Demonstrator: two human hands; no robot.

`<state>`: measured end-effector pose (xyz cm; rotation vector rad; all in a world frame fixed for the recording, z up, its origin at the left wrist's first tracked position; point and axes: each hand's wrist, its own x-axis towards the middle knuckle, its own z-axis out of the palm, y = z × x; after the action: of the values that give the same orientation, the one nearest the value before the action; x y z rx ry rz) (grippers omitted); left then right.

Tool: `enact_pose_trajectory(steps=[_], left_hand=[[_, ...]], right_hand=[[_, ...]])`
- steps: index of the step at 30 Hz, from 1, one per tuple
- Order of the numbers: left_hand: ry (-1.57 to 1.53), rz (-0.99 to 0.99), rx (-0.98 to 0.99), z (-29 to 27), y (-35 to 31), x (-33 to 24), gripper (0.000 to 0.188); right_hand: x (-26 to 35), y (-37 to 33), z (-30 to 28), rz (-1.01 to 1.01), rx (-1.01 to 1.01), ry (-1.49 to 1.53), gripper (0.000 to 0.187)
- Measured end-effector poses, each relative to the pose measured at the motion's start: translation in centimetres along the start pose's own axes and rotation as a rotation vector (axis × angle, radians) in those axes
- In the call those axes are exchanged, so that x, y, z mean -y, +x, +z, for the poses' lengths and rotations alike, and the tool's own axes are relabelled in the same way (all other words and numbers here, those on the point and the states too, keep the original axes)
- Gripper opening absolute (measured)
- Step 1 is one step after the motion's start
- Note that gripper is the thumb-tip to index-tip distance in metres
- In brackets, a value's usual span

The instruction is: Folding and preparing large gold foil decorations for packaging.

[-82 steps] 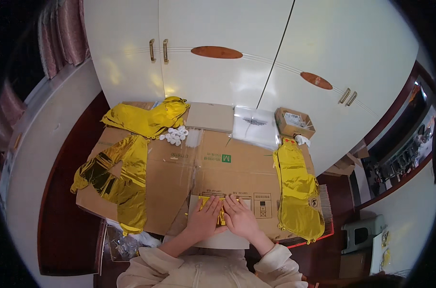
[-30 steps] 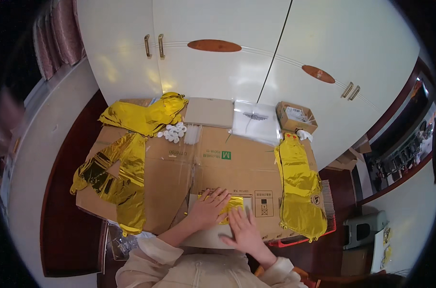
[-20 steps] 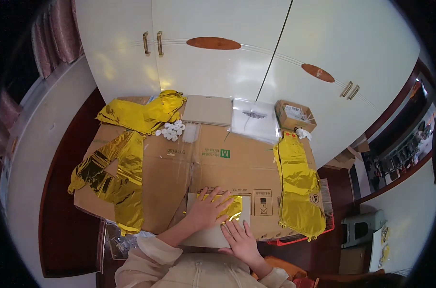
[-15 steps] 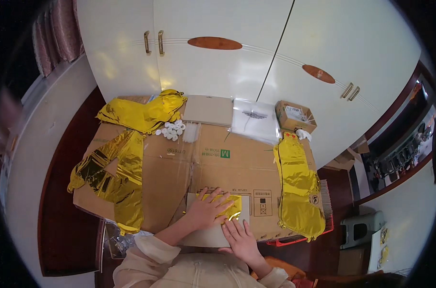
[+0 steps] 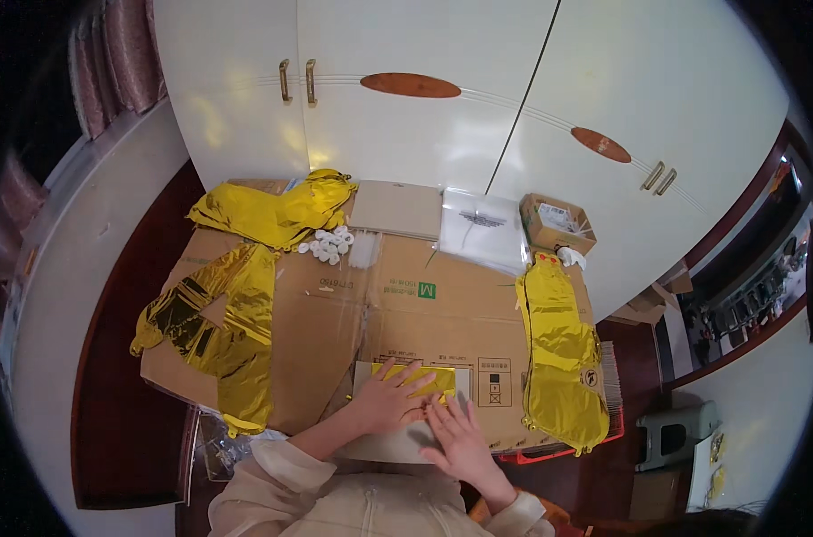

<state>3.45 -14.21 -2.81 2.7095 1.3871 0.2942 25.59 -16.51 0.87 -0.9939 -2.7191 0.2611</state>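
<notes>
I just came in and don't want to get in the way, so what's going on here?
A person is working with a folded piece of shiny gold foil on a pale flat board. Their left hand lies spread over the foil, while the fingers of the right hand are at its lower right edge. Around them on the flattened brown cardboard lie larger flat gold foil shapes, two to the left and one to the right, plus a cluster of small white rolls.

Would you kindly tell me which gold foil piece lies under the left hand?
The small rectangle on the pale board; the larger upper-left piece, holed left piece and long right piece lie away from the left hand.
</notes>
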Motion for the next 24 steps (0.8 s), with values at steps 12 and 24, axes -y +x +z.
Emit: enact_pose_trajectory(steps=[12,24], left_hand=[[-0.049,0.012,0.051,-0.9,0.0,0.0,0.044],[0.081,-0.22,0.141,-2.3,-3.3,0.7,0.087]], right_hand=[[-3.6,4.1,3.5,0.087,-0.097,-0.027,0.06],[-3.2,4.2,3.4,0.085,-0.093,-0.057,0.059]])
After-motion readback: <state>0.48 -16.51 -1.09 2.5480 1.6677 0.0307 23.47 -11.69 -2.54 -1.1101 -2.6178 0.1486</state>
